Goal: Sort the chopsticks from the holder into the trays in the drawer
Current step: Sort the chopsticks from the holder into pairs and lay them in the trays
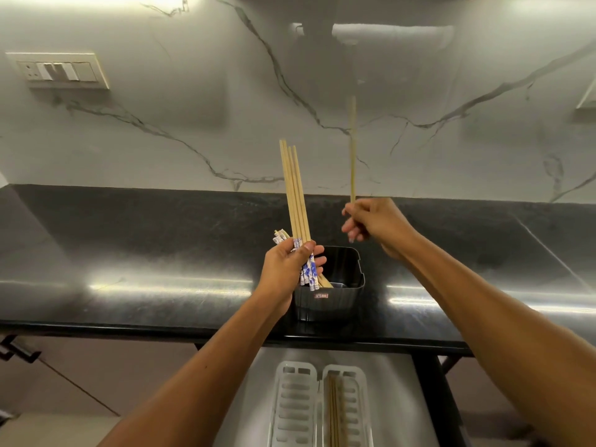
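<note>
My left hand (287,264) grips a bundle of chopsticks (295,188): several plain wooden ones pointing up, plus several with blue-and-white patterned ends. It hovers over the left rim of the black square holder (342,291) on the counter. My right hand (371,224) pinches a single plain wooden chopstick (352,150), held upright above and to the right of the holder. Below, the open drawer holds two white slotted trays: the left tray (295,408) shows no chopsticks, the right tray (350,408) holds a few wooden chopsticks lying lengthwise.
The dark glossy countertop (161,259) runs across the view, with a marble wall behind it. A switch panel (59,71) sits on the wall at upper left. A paper towel roll (392,35) hangs above. A cabinet handle (16,350) is at lower left.
</note>
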Motion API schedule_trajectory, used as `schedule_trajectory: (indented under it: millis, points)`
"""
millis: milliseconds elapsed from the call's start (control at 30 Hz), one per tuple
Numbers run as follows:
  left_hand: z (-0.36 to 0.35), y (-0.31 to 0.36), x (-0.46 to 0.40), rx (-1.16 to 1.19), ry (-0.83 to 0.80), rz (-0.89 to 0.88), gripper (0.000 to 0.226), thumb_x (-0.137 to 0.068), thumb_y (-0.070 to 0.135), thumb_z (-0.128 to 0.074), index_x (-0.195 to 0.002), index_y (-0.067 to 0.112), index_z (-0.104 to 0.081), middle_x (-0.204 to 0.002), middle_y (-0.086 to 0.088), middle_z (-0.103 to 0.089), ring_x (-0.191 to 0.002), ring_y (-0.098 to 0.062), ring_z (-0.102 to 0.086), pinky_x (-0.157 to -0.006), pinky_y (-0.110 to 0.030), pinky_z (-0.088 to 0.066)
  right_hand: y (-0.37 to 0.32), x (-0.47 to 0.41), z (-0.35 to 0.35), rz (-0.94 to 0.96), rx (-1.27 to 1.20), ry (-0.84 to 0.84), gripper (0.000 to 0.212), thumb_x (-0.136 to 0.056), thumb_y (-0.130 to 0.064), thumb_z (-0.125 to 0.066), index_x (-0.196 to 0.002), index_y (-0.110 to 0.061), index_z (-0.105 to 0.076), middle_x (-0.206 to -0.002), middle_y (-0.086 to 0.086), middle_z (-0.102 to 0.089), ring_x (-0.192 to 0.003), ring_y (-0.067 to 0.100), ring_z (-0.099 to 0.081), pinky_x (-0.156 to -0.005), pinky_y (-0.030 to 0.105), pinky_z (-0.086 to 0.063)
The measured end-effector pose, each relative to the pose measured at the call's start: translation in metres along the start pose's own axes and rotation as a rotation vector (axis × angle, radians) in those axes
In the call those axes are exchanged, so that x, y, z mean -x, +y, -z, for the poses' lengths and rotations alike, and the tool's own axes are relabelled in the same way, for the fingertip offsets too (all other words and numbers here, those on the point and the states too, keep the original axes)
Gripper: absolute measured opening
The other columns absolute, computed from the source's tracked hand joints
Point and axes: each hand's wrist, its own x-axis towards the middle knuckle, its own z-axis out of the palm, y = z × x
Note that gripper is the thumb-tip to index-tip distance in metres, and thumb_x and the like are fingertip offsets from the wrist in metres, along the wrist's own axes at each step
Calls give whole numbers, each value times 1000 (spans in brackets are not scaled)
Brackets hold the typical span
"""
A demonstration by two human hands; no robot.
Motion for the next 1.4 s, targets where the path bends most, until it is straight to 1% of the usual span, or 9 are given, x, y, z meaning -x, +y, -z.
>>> schedule_trajectory:
  millis: [133, 433, 600, 733, 867, 1000, 1167, 1267, 1400]
  points:
    - [-8, -6, 0, -37, -9, 1, 21, -96, 15, -54, -114, 4, -60, -105, -14, -72, -92, -21, -72, -77, -31, -60, 16, 19, -7, -105, 66, -40, 24, -95, -27, -53, -85, -13, -71, -65, -3, -59, -56, 5, -50, -53, 17, -43]
    - [-22, -25, 6, -172, -75, -24, 10, -96, 17, -55, -99, 19, -64, -79, 0, -76, -73, -13, -74, -58, -18, -55, 15, 43, -17, -105, 279, -208, 15, -94, -17, -54, -92, -6, -64, -70, 5, -65, -60, 10, -61, -60, 20, -53]
    - [-23, -35, 9, -262, -99, -71, 16, -96, 21, -55, -111, 22, -62, -92, -4, -75, -83, -18, -74, -73, -30, -60, 14, 46, -20, -107, 276, -268, 21, -95, -13, -53, -113, -5, -58, -77, 9, -67, -64, 16, -66, -69, 28, -59]
    - [-27, -39, 11, -300, -112, -111, 14, -96, 24, -54, -109, 27, -60, -96, -2, -73, -82, -16, -74, -68, -25, -59, 15, 45, -18, -148, 294, -256, 21, -94, -25, -54, -102, -8, -64, -80, 2, -64, -68, 11, -62, -75, 30, -56]
    - [-36, -43, 11, -261, -175, -99, 11, -97, 19, -54, -100, 23, -64, -87, -7, -72, -75, -11, -71, -64, -19, -55, 16, 43, -11, -118, 53, -40, 38, -89, -33, -62, -119, -11, -56, -90, -4, -63, -78, 7, -60, -62, 17, -45]
    - [-48, -53, 10, -241, -289, -30, 14, -98, 20, -52, -107, 17, -63, -84, -6, -71, -72, -12, -70, -68, -24, -58, 15, 41, 1, -105, -170, 97, 40, -92, -26, -59, -127, -10, -47, -111, 8, -63, -98, 15, -61, -72, 23, -50]
    - [-71, -69, 6, -294, -330, -18, 16, -100, 20, -47, -93, 22, -61, -78, 0, -67, -70, -7, -66, -67, -19, -57, 24, 44, 10, -106, -429, 128, 19, -97, -14, -49, -115, -9, -52, -91, 9, -64, -88, 19, -66, -83, 33, -56]
    - [-86, -78, 4, -382, -356, 0, 18, -102, 24, -43, -94, 23, -58, -84, 2, -65, -80, -8, -63, -72, -21, -54, 33, 44, 20, -68, -353, 155, 11, -98, -16, -47, -105, -12, -54, -81, 5, -58, -78, 15, -60, -76, 29, -54]
    - [-90, -82, -4, -253, -478, 119, 34, -103, 32, -34, -124, 14, -54, -113, -6, -64, -111, -19, -61, -93, -29, -49, 48, 44, 45, -36, -365, 15, 10, -98, -17, -46, -96, -14, -56, -73, 1, -57, -68, 11, -59, -72, 27, -53]
